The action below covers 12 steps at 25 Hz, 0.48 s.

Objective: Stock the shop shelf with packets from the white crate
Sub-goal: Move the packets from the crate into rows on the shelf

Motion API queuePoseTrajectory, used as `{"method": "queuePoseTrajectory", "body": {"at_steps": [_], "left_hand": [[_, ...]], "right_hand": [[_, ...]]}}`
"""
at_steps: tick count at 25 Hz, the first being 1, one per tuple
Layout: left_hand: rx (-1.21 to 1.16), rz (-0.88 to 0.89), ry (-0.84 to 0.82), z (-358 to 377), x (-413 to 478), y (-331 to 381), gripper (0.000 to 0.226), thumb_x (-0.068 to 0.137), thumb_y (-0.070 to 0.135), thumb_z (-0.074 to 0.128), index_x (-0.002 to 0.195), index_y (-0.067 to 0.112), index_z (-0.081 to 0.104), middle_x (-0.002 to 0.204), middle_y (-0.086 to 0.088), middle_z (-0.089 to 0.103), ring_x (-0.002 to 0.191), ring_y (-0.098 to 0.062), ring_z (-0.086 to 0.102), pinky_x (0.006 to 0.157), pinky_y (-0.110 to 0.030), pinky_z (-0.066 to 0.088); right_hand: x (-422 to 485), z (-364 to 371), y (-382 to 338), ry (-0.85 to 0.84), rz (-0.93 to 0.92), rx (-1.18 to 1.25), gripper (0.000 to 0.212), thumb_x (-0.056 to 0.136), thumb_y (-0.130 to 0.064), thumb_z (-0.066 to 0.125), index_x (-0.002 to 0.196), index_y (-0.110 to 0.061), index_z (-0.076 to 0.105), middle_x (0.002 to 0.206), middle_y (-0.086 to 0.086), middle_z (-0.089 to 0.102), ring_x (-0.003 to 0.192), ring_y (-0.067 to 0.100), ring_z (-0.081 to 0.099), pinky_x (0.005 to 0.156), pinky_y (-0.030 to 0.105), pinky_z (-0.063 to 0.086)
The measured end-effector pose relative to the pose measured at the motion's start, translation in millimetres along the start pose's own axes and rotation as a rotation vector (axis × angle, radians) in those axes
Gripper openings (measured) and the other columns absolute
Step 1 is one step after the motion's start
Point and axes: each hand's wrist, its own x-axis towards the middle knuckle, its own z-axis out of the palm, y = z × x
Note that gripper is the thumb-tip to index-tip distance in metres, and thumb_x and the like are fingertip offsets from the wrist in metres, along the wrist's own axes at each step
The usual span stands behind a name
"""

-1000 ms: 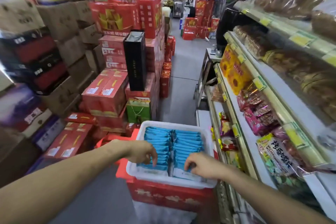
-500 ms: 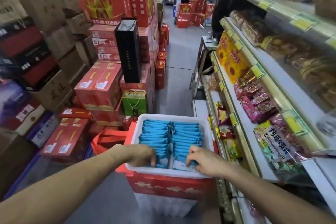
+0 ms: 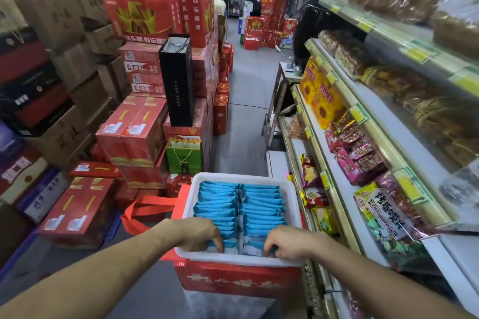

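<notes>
The crate (image 3: 241,176), white, sat on a red box (image 3: 233,280) in the aisle, just beside the lower tiers of the shelf (image 3: 404,137) on the right. It was filled with blue packets (image 3: 261,202) standing on edge in two rows, front to back. Both arms reached in over the near rim. The left hand (image 3: 199,232) was at the near end of the left row, its grip narrow, fingers curled down round the nearest packets. The right hand (image 3: 291,241) was at the near end of the right row, its grip likewise closed on the nearest packets; both thumbs were hidden. The shelf carried snack bags (image 3: 383,215) behind yellow price tags. Red cartons (image 3: 134,129) were stacked across the aisle, with a black bag (image 3: 178,80) and a green bag (image 3: 184,155) among them.
</notes>
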Motion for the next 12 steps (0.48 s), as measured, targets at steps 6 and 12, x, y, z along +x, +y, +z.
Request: {"method": "queuePoseTrajectory", "body": {"at_steps": [6, 12], "left_hand": [[-0.054, 0.054, 0.187, -85.8, -3.9, 2.7, 0.043, 0.088, 0.009, 0.054, 0.116, 0.036, 0.072, 0.123, 0.018, 0.064, 0.115, -0.007, 0.060, 0.103, -0.033, 0.047], [0.071, 0.318, 0.307, -263.0, 57.5, 70.1, 0.038, 0.081, 0.015, 0.059, 0.102, 0.042, 0.075, 0.119, 0.020, 0.061, 0.104, 0.000, 0.060, 0.095, -0.029, 0.049]], "right_hand": [[-23.2, -27.3, -4.7, 0.099, 0.104, 0.107, 0.040, 0.094, -0.004, 0.058, 0.118, -0.032, 0.072, 0.133, -0.006, 0.065, 0.118, 0.017, 0.059, 0.097, 0.031, 0.045], [-184.1, -144.5, 28.4, 0.504, 0.335, 0.094, 0.031, 0.092, -0.006, 0.057, 0.109, -0.030, 0.068, 0.117, -0.009, 0.057, 0.109, 0.012, 0.054, 0.097, 0.034, 0.046]]}}
